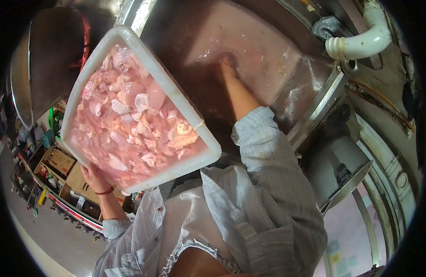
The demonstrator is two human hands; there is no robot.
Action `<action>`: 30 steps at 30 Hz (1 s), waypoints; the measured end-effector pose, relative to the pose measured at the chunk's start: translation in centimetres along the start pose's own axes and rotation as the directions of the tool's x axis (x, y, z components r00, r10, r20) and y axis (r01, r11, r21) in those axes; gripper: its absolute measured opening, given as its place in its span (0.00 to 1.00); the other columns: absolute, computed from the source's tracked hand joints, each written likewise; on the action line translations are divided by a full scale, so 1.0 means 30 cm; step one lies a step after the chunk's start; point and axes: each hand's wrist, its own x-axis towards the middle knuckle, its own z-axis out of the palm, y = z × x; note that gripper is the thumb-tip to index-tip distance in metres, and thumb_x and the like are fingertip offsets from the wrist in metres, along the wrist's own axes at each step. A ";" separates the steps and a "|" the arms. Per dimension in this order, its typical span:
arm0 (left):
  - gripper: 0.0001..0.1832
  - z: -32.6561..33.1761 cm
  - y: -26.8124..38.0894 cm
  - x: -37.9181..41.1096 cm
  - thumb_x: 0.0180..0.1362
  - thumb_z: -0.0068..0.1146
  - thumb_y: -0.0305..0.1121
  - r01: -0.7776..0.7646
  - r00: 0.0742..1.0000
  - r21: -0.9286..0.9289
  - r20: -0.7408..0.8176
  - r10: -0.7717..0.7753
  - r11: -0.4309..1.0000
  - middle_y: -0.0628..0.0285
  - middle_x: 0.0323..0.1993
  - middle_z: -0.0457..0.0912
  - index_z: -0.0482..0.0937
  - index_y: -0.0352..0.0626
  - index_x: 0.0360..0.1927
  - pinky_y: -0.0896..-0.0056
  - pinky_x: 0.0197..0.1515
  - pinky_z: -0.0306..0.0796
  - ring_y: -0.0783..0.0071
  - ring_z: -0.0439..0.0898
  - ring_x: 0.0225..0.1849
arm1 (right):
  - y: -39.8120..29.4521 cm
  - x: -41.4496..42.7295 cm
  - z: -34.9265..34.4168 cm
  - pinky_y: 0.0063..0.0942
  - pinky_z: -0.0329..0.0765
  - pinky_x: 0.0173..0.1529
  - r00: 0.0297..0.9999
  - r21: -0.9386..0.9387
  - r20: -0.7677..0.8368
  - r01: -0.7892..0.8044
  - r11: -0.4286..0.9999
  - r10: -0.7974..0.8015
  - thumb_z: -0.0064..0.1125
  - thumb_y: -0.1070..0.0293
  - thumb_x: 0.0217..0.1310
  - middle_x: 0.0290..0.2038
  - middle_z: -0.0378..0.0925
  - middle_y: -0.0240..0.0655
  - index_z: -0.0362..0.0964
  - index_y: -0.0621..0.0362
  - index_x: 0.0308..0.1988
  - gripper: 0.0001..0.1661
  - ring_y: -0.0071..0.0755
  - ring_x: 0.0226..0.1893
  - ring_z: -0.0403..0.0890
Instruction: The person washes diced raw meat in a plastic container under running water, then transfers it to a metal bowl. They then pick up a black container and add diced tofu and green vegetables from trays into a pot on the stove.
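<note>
A white plastic tub [167, 86] full of raw chicken pieces [130, 110] in pinkish liquid is tilted at the left. My left hand [92, 177], with a dark red band at the wrist, grips the tub's near left rim; its fingers are partly hidden behind the wall. To the right of the tub is a metal sink [292, 93] holding cloudy pinkish water [240, 31]. My right hand [228, 63] reaches down into this water near the sink's bottom. Most of it is submerged, so its fingers and anything in them are hidden.
A white plastic elbow pipe [367, 43] juts in at the upper right, near a grey mesh cloth [330, 27]. A metal pot [337, 173] stands right of my sleeve. Cardboard boxes [60, 161] lie below the tub. A large dark pan [53, 59] is at the upper left.
</note>
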 end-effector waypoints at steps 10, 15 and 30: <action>0.13 -0.035 -0.020 0.011 0.56 0.39 0.26 -0.012 0.999 0.032 0.046 0.010 0.999 0.73 0.25 0.65 0.64 0.37 0.46 0.88 0.27 0.55 0.88 0.61 0.24 | 0.021 0.072 0.032 0.37 0.61 0.56 0.993 -0.147 0.095 0.081 0.986 -0.067 0.33 0.55 0.58 0.56 0.58 0.42 0.60 0.57 0.52 0.26 0.43 0.55 0.62; 0.14 -0.021 -0.011 0.002 0.55 0.39 0.25 0.016 1.000 0.026 0.016 -0.016 1.000 0.73 0.25 0.65 0.64 0.37 0.46 0.87 0.26 0.55 0.88 0.61 0.24 | 0.037 0.077 0.055 0.38 0.61 0.54 0.992 -0.151 0.098 0.094 0.984 -0.080 0.34 0.55 0.57 0.53 0.61 0.43 0.63 0.57 0.49 0.24 0.44 0.52 0.64; 0.16 -0.043 -0.032 0.009 0.55 0.39 0.24 -0.004 0.998 -0.005 0.070 0.004 1.000 0.72 0.26 0.65 0.62 0.36 0.49 0.88 0.28 0.56 0.88 0.61 0.25 | -0.084 -0.187 -0.230 0.40 0.61 0.52 0.802 -0.528 -0.428 0.152 0.835 -0.416 0.52 0.65 0.46 0.43 0.66 0.41 0.67 0.54 0.41 0.17 0.46 0.48 0.63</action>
